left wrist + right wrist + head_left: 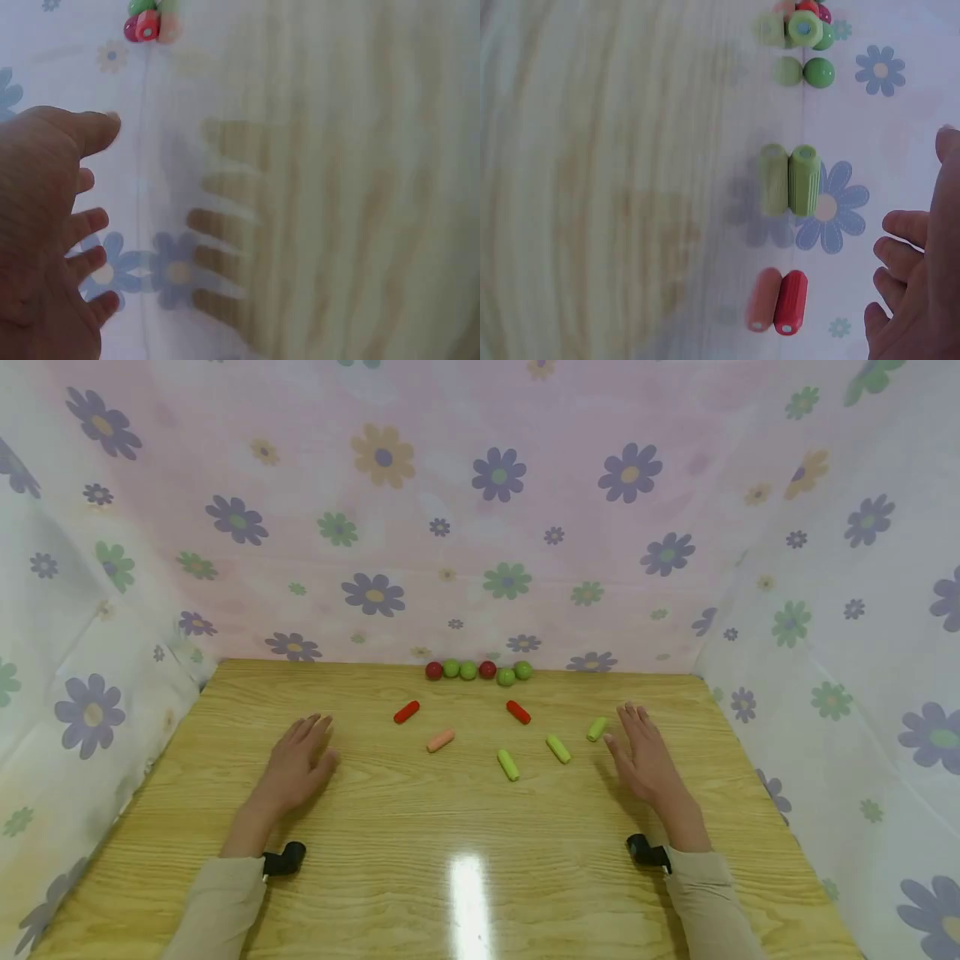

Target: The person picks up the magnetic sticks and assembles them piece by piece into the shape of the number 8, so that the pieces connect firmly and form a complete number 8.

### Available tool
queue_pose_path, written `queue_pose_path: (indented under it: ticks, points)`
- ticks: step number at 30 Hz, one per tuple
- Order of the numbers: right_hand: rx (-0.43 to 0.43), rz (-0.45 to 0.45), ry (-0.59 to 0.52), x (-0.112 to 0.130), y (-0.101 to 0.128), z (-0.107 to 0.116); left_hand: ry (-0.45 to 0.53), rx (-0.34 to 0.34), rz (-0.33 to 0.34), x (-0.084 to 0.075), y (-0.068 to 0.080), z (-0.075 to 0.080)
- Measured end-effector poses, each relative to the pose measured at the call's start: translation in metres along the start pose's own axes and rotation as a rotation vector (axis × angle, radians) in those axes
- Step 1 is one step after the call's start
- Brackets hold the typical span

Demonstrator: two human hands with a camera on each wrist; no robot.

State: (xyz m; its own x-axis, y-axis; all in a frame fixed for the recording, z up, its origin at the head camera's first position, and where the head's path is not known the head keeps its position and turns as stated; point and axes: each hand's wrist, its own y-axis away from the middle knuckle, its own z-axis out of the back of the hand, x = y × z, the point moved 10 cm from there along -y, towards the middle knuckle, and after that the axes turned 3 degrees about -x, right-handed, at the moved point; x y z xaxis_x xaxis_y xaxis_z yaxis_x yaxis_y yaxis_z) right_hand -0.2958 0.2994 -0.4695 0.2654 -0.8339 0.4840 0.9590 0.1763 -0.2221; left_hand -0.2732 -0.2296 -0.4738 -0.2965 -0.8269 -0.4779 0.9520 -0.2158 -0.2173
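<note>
Head view: both hands are laid flat on the wooden table (465,827) with fingers straight and spread, nothing being held by either. The right hand (643,757) rests nearest the work, a short green peg (597,728) lying just off its thumb side, almost touching the index finger; two more green pegs (557,748) (507,764) lie further inward of it, and a red peg (517,712) beyond those. The left hand (296,762) rests well apart from a red peg (407,712) and a pink peg (440,740) on its thumb side. A row of red and green balls (477,671) sits against the flowered cloth. The pegs are judged light, rigid and smooth, probably painted wood, apt to roll; a pinch across the middle of the barrel, thumb opposing forefinger, is judged soundest.
</note>
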Motion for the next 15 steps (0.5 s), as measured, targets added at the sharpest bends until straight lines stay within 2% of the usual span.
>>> queue_pose_path:
  ticks: [4,7,12,15]
  points:
    - [-0.025,-0.01,-0.128,0.005,0.0,-0.004,0.032,-0.051,-0.043,-0.007,0.0,-0.002]
    - [-0.067,-0.014,-0.223,0.01,0.001,-0.006,0.107,-0.065,-0.047,-0.011,0.0,-0.007]
    - [-0.174,0.037,-0.357,0.027,0.003,-0.003,0.274,-0.052,-0.051,-0.022,-0.003,-0.017]
    - [-0.222,0.048,-0.413,0.036,0.003,-0.003,0.322,-0.037,-0.039,-0.029,-0.004,-0.023]
